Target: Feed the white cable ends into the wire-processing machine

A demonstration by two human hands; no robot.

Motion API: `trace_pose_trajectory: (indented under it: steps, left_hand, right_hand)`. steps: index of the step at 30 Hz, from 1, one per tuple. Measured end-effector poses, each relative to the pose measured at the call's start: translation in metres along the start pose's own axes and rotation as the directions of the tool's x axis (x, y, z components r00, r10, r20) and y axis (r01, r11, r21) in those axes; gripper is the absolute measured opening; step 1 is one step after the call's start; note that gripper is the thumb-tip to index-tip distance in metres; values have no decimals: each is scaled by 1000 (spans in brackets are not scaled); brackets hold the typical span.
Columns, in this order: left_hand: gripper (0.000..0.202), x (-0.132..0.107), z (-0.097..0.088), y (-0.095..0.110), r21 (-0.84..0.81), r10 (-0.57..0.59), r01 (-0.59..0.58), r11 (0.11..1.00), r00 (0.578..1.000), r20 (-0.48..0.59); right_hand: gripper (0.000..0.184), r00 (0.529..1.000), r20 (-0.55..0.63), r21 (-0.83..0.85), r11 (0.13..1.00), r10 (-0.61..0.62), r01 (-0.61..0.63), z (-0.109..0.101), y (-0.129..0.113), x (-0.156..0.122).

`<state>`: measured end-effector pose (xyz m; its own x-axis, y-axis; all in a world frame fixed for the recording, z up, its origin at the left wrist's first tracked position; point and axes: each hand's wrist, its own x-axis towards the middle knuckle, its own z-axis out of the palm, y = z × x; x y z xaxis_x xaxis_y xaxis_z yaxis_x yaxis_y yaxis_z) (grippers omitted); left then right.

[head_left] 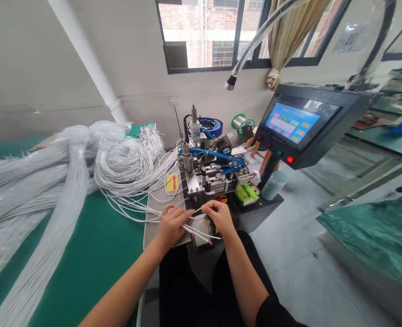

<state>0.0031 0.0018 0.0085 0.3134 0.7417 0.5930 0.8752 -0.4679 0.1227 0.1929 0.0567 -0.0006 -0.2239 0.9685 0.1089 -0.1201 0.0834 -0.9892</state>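
"Where's the cable?"
"White cable [197,210], lower centre of frame, strung between the hands. Long axis mostly sideways, tipping up to the right."
"Hands?"
"Left hand [173,226] grasps a few cables; right hand [218,217] pinches that one. Its tip's hidden, can't tell."
"Nearer the machine [217,184]?"
"Both just below it; right fingertips look closer. Pink-tipped ends [210,243] hang free, lower down."

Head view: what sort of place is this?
Probably a wire-processing workshop: bundled white cables, a silver metal machine with blue tubes, and a dark boxy control panel with a lit blue screen.
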Motion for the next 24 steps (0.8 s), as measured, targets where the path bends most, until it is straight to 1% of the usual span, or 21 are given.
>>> trace_pose_trajectory:
  steps: [4,6,8,9,11,12,14,16,18,21,24]
  left_hand:
    - [29,1,0,0,-18,32,-32,999,999,-8]
    - [28,1,0,0,-23,32,-32,999,999,0]
    - [29,1,1,1,-18,19,-19,1000,1000,5]
    - [30,1,2,1,-13,9,-9,1000,1000,7]
    - [33,0,3,1,2,-8,8,1000,1000,19]
    - [35,0,4,1,11,-12,12,1000,999,31]
    - [37,0,5,1,30,-15,13,999,998,61]
    - [38,0,6,1,46,-20,16,999,996,86]
    - [39,0,6,1,57,-39,33,998,994,102]
    - [39,1,6,2,67,-84,76,995,988,130]
    - [42,1,7,2,83,-144,131,988,975,169]
  right_hand:
    - [25,999,36,69,997,21,-23,4,2,0]
    - [26,999,45,64,998,17,-20,3,2,0]
    - [26,999,38,25,1000,-2,1,0,2,1]
    - [25,999,23,-22,999,-23,24,-3,2,2]
    - [23,995,-10,-177,979,-104,100,-9,3,3]
    - [23,988,-14,-269,952,-154,145,-11,4,3]
    - [21,973,19,-430,876,-230,216,-15,6,4]
    - [20,968,66,-531,812,-243,240,-16,8,5]
    - [19,972,91,-583,780,-216,228,-16,11,6]
    - [18,978,107,-577,790,-177,206,-13,14,9]
    - [18,986,103,-477,863,-133,166,-11,20,15]
